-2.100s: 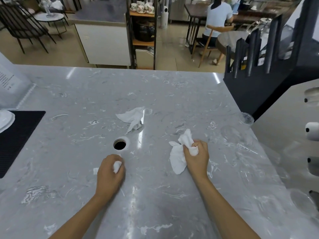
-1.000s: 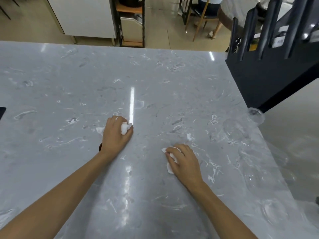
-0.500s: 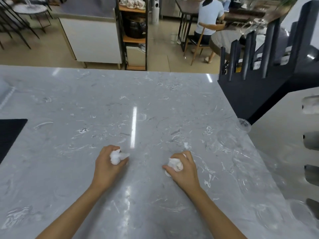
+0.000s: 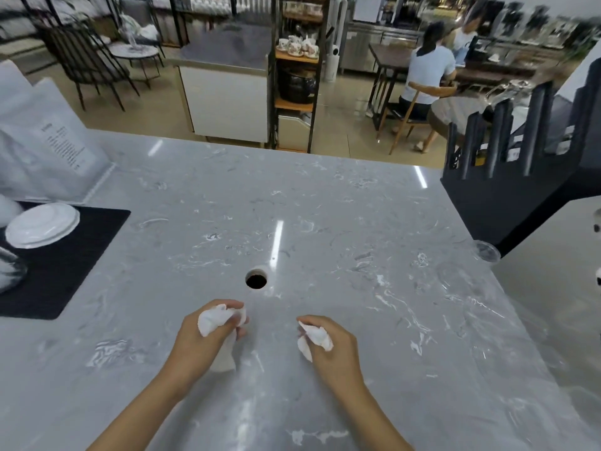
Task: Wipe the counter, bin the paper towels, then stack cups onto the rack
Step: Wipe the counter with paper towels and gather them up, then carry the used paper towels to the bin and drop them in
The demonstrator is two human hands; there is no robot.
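The grey marbled tabletop (image 4: 325, 196) spreads out under and ahead of both hands. Far off to the right of the right hand, a black cup rack (image 4: 507, 190) with upright pegs stands at the tabletop's edge. Well to the left of the left hand lies a black mat (image 4: 61, 258) carrying a white plate (image 4: 42, 225), and beyond that, further from the hands, leans a white printed bag (image 4: 48, 151). Past the right hand on the right, clear plastic cups (image 4: 487, 251) lie on the tabletop near the foot of the rack; only one rim shows plainly, the others are faint outlines.

The left hand (image 4: 203, 345) is curled closed around a crumpled paper towel (image 4: 213, 320), part of which hangs below the fingers down to the tabletop. The right hand (image 4: 335, 348) is likewise closed, pinching a second wadded paper towel (image 4: 313, 338) between thumb and fingers. The two hands sit close together, apart from each other.

Just ahead of the left hand, slightly toward the right hand, a small round disposal hole (image 4: 256, 280) opens in the tabletop.
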